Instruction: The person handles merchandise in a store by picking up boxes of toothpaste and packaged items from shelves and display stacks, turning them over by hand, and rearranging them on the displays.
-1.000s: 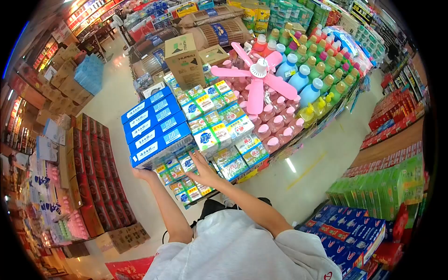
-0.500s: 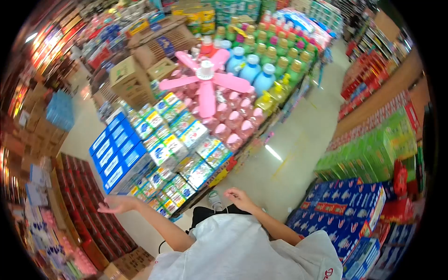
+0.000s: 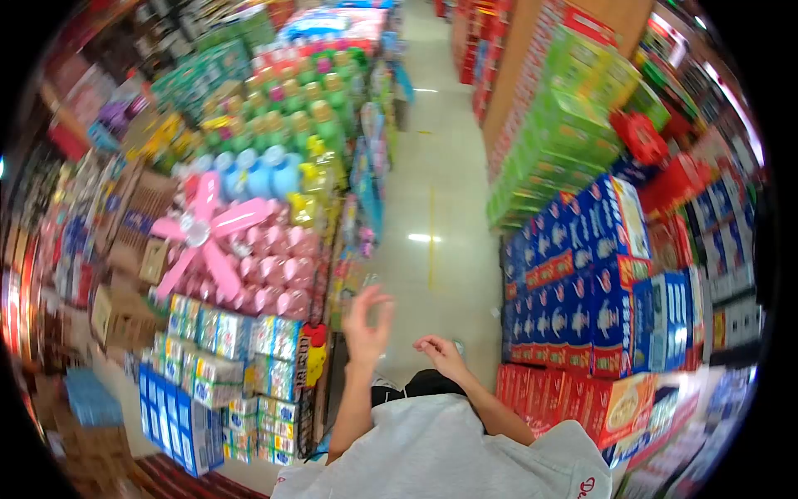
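My left hand is raised over the edge of the aisle, its fingers apart and slightly bent, holding nothing. The nearest goods are the wrapped multipacks on the display at its left. In front of my body hangs my right hand, fingers loosely curled toward the thumb with nothing visible in them. It touches no goods. A pink five-bladed fan-shaped item lies on pink-capped bottles at the left.
Blue bottles and green bottles stand farther along the left display. A tiled aisle floor runs ahead. Right of it are stacked blue cartons, red boxes and green boxes. Blue boxes sit at lower left.
My view has swung right, so the aisle now lies ahead and the display sits to the left. My left hand has moved from over the display's near side to up in front of me.
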`<state>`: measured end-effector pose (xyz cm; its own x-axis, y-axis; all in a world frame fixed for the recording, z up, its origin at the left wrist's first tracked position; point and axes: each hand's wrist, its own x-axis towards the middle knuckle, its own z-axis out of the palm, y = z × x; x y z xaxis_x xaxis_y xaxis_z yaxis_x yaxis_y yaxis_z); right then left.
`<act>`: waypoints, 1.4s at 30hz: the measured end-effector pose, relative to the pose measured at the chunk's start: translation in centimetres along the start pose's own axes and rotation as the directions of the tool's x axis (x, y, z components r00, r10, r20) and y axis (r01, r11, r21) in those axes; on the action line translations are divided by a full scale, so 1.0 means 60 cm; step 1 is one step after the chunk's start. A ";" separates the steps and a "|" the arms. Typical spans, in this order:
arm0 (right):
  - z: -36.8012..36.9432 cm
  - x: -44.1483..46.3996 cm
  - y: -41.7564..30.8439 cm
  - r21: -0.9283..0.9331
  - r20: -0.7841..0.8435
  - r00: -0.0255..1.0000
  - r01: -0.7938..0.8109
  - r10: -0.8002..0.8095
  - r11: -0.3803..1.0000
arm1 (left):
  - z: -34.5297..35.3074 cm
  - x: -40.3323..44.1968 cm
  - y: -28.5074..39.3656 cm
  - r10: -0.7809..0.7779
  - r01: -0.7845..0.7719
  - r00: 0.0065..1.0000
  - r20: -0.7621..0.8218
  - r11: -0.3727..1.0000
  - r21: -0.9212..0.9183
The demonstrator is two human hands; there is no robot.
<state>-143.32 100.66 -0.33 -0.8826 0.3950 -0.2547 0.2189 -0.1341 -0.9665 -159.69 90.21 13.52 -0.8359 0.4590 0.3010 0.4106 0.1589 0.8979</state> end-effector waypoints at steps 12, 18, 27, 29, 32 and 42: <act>-0.177 -0.105 -0.035 0.240 -0.736 0.674 0.176 0.061 0.955 | 0.286 -0.061 0.040 0.079 0.070 0.711 0.699 0.981 -0.182; -0.308 -0.172 -0.089 0.004 -0.931 0.354 0.249 -0.087 0.968 | 0.423 -0.074 0.051 0.094 0.077 0.605 0.790 0.981 -0.176; -0.404 -0.300 -0.067 -0.478 -0.783 -0.363 -0.168 -0.505 0.862 | 0.589 -0.064 0.131 0.226 0.127 0.334 0.915 0.951 -0.281; -0.445 -0.312 -0.098 -0.326 -0.792 -0.410 -0.344 -0.453 0.881 | 0.654 -0.050 0.162 0.267 0.152 0.317 0.910 0.933 -0.327; -0.473 -0.309 -0.100 -0.243 -0.868 -0.406 -0.152 -0.285 0.958 | 0.744 -0.041 0.193 0.370 0.188 0.337 0.866 0.874 -0.447; -0.480 -0.314 -0.060 -0.181 -0.906 -0.401 0.079 -0.135 0.980 | 0.904 -0.050 0.205 0.416 0.128 0.340 0.843 0.868 -0.480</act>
<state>-115.51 119.88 7.01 0.7011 0.6835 0.2032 0.2200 0.0637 -0.9734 -132.39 138.22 6.21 0.1934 0.9595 0.2047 0.0745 -0.2224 0.9721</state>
